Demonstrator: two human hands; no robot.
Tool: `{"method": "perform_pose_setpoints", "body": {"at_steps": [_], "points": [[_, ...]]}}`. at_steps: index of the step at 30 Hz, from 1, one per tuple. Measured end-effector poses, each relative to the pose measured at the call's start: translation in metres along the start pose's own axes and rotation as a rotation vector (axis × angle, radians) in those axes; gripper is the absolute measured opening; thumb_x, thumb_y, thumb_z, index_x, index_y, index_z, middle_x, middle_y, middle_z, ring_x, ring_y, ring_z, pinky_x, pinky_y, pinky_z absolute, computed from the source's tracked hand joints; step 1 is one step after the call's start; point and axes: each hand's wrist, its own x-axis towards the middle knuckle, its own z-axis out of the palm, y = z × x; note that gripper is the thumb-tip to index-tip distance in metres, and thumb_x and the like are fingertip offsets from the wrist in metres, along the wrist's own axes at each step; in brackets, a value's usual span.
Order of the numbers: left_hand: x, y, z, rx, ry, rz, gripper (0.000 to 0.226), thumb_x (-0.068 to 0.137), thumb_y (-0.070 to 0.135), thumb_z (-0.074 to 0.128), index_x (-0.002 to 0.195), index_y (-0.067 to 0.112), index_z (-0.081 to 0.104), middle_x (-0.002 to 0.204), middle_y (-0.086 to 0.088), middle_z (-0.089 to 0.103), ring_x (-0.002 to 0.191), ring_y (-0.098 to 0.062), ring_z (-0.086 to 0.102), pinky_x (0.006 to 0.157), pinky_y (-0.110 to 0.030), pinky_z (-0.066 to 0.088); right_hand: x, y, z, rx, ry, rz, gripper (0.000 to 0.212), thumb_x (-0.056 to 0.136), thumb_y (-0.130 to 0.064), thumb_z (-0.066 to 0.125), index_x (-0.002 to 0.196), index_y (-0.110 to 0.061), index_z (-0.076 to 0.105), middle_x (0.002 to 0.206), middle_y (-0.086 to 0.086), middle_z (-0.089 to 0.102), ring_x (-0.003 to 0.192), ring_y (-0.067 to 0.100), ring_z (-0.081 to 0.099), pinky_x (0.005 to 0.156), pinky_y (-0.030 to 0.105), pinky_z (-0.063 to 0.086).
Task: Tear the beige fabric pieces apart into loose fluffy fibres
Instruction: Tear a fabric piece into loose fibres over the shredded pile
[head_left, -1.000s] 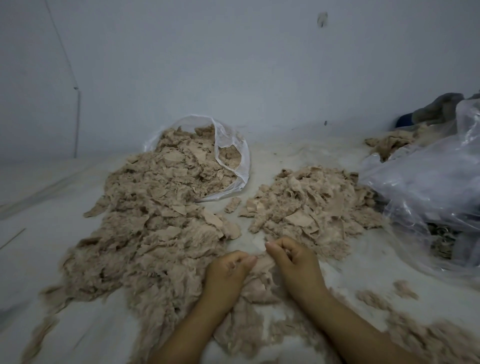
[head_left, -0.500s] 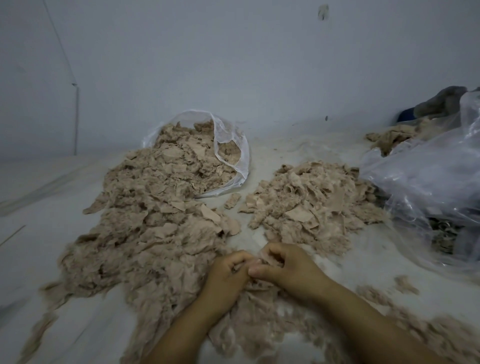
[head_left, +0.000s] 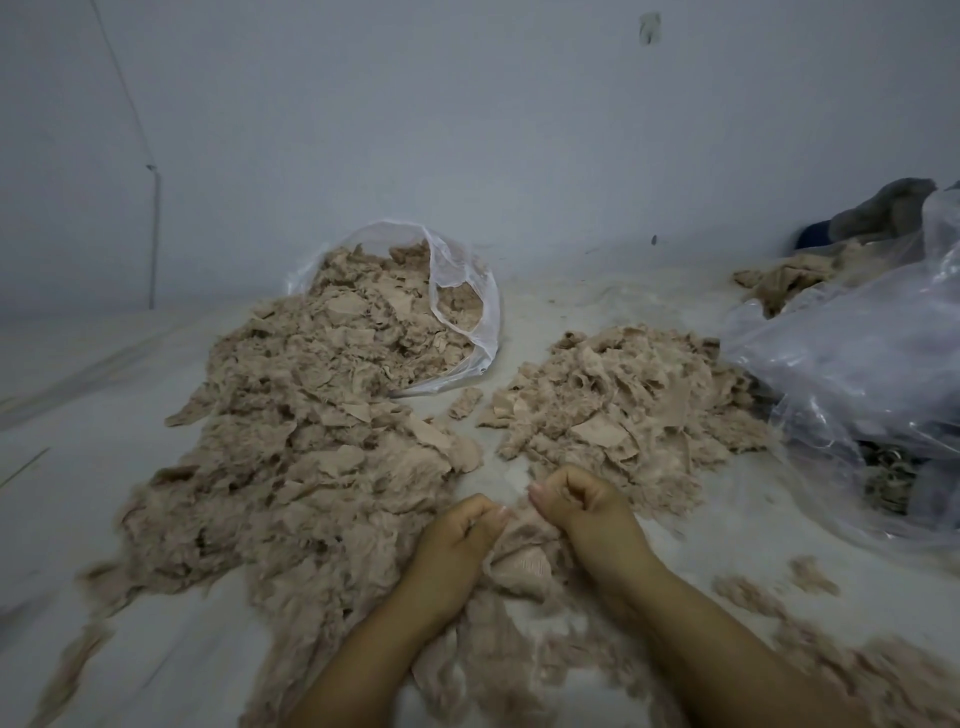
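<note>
Just nearer than the big heap of beige fabric scraps (head_left: 311, 441), left hand (head_left: 457, 540) and right hand (head_left: 582, 504) each pinch one thin beige fabric piece (head_left: 519, 561) with curled fingers. Best grip close together, then pull outward in short tugs.

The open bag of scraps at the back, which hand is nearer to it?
Left. The left hand lies below the bag; the right hand sits further right.

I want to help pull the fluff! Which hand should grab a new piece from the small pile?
Probably the right hand. It sits just in front of the smaller pile, while the left hand lies nearer the big heap. Both are pinching one fabric piece now.
</note>
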Motion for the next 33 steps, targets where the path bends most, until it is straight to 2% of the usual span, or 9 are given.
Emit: {"method": "perform_pose_setpoints", "body": {"at_steps": [7, 10, 13, 16, 19, 23, 26, 29, 33], "points": [[-0.002, -0.004, -0.005, 0.097, -0.059, -0.101, 0.024, 0.092, 0.017, 0.057, 0.069, 0.014, 0.053, 0.052, 0.012, 0.047, 0.050, -0.004, 0.042, 0.053, -0.021, 0.035, 0.007, -0.004, -0.006, 0.430, 0.226, 0.101, 0.028, 0.098, -0.022, 0.049, 0.072, -0.014, 0.045, 0.051, -0.001, 0.042, 0.039, 0.009, 0.037, 0.036, 0.020, 0.033], [-0.002, -0.002, -0.003, 0.075, -0.019, -0.014, 0.012, 0.087, 0.030, 0.065, 0.079, 0.021, 0.065, 0.076, 0.010, 0.065, 0.071, -0.005, 0.059, 0.067, -0.021, 0.046, 0.002, -0.003, -0.004, 0.275, 0.146, 0.054, 0.026, 0.091, -0.023, 0.060, 0.069, -0.010, 0.056, 0.055, 0.005, 0.055, 0.047, 0.016, 0.052, 0.046, 0.028, 0.047], [-0.005, 0.000, 0.003, -0.054, -0.059, -0.013, 0.037, 0.069, 0.049, 0.071, 0.100, 0.029, 0.066, 0.100, 0.016, 0.071, 0.094, 0.001, 0.065, 0.076, -0.012, 0.049, -0.003, -0.007, 0.004, 0.356, 0.042, 0.067, 0.014, 0.083, -0.017, 0.067, 0.076, -0.006, 0.071, 0.078, 0.018, 0.071, 0.067, 0.027, 0.067, 0.064, 0.036, 0.058], [-0.003, 0.000, 0.012, -0.256, -0.026, -0.093, 0.029, 0.072, 0.023, 0.079, 0.097, 0.022, 0.066, 0.094, 0.006, 0.074, 0.090, -0.009, 0.069, 0.073, -0.018, 0.053, -0.004, -0.008, 0.008, 0.377, 0.029, 0.094, 0.009, 0.082, -0.010, 0.068, 0.087, -0.003, 0.069, 0.084, 0.020, 0.072, 0.070, 0.028, 0.069, 0.062, 0.032, 0.059], [-0.001, 0.001, 0.013, -0.358, 0.096, -0.171, 0.018, 0.084, -0.002, 0.064, 0.086, 0.014, 0.068, 0.084, -0.005, 0.074, 0.078, -0.015, 0.070, 0.066, -0.022, 0.054, -0.003, -0.008, 0.009, 0.374, 0.049, 0.118, 0.013, 0.084, 0.000, 0.066, 0.093, -0.004, 0.059, 0.089, 0.024, 0.070, 0.075, 0.029, 0.066, 0.069, 0.035, 0.056], [0.002, 0.003, 0.004, -0.572, 0.127, -0.192, 0.010, 0.085, 0.003, 0.057, 0.083, 0.006, 0.066, 0.075, -0.008, 0.071, 0.071, -0.018, 0.068, 0.064, -0.025, 0.053, -0.002, -0.006, 0.007, 0.292, 0.045, 0.164, 0.028, 0.082, 0.006, 0.064, 0.104, -0.008, 0.056, 0.089, 0.023, 0.060, 0.080, 0.031, 0.059, 0.077, 0.042, 0.050], [0.000, 0.005, 0.006, -0.497, -0.002, -0.150, 0.008, 0.083, 0.013, 0.065, 0.084, 0.006, 0.062, 0.073, 0.000, 0.066, 0.069, -0.010, 0.064, 0.061, -0.019, 0.051, -0.005, -0.006, 0.008, 0.294, 0.020, 0.153, 0.010, 0.084, -0.007, 0.068, 0.093, -0.004, 0.063, 0.081, 0.018, 0.069, 0.074, 0.026, 0.066, 0.071, 0.036, 0.056], [0.000, 0.004, 0.012, -0.238, 0.019, -0.142, 0.012, 0.082, -0.003, 0.065, 0.078, 0.007, 0.059, 0.068, 0.000, 0.062, 0.065, -0.009, 0.059, 0.061, -0.016, 0.049, -0.005, -0.005, 0.012, 0.293, 0.045, 0.143, 0.024, 0.089, -0.019, 0.063, 0.072, -0.003, 0.060, 0.064, 0.009, 0.061, 0.065, 0.022, 0.060, 0.061, 0.028, 0.053], [0.000, 0.005, 0.004, -0.384, 0.035, -0.143, 0.009, 0.086, 0.003, 0.060, 0.078, 0.007, 0.061, 0.074, -0.008, 0.068, 0.071, -0.015, 0.063, 0.068, -0.023, 0.051, -0.004, -0.010, 0.006, 0.357, 0.061, 0.172, 0.027, 0.089, -0.019, 0.064, 0.065, -0.006, 0.067, 0.067, 0.015, 0.066, 0.063, 0.026, 0.063, 0.064, 0.033, 0.053]]}}
